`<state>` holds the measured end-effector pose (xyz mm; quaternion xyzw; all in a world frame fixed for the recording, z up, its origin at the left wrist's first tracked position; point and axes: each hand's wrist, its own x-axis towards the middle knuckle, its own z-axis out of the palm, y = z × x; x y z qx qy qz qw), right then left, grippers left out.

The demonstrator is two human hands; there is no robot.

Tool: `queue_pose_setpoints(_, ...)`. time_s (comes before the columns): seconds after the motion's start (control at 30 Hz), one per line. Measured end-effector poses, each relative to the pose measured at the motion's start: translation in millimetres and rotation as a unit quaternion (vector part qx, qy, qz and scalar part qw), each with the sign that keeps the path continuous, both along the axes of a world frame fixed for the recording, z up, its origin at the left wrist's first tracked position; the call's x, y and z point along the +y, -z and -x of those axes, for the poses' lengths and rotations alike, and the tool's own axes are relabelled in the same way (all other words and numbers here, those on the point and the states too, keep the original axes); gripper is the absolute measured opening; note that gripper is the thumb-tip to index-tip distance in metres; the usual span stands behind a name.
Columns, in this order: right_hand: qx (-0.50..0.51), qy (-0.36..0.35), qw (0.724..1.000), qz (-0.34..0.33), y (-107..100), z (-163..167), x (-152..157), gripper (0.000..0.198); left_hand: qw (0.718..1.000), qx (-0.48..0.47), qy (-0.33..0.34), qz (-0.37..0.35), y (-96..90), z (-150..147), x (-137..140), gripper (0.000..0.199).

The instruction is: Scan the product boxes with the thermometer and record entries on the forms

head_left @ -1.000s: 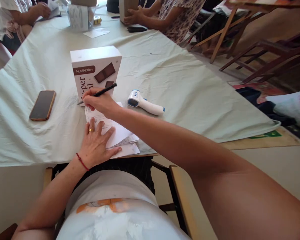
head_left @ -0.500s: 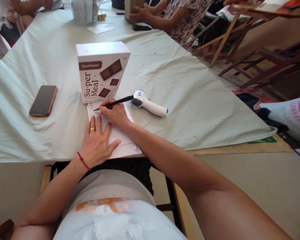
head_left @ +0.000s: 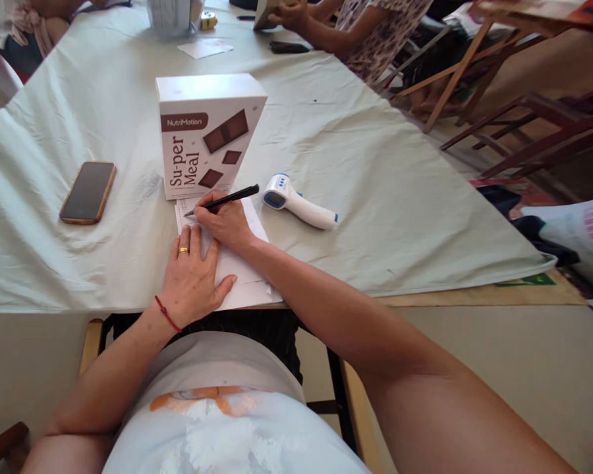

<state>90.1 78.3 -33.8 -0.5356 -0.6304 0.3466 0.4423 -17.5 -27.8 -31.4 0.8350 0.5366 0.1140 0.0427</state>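
My right hand [head_left: 226,220] grips a black pen [head_left: 234,195], its tip down at the upper left of a stack of white paper [head_left: 250,289]. Small marks show on the sheet near the tip, too small to read. Spread flat over the lower left of the paper lies my left hand [head_left: 194,273], with a gold ring and a red wrist string. Right behind the paper a white and brown NutriMotion Su-per Meal box [head_left: 210,141] stands upright. A white and blue infrared thermometer [head_left: 301,203] rests to the right of my right hand.
On the pale tablecloth [head_left: 375,217] a phone [head_left: 87,192] lies at the left. At the far end are a clear container [head_left: 172,16], a yellow item [head_left: 208,21], a paper slip [head_left: 205,48] and a dark case [head_left: 289,47]. Another person's hands [head_left: 291,14] hold a box there.
The view has shifted slightly, so the table things sit a little differently. My pen hand stays at the paper, with the pen tilted slightly differently. Across the table, the other person's box has tipped and risen.
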Motion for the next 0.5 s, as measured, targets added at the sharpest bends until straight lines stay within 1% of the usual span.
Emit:
queue_pose_setpoints(0.17,-0.005,0.0,1.0,0.008,-1.3,-0.1,-0.8,0.004,1.0,0.004,0.001,0.01,-1.7,0.3,0.1,0.076)
queue_pose_setpoints(0.5,0.037,-0.004,0.999,0.03,-2.5,0.7,-0.7,0.006,1.0,-0.002,0.0,0.001,-0.5,1.3,0.2,0.074)
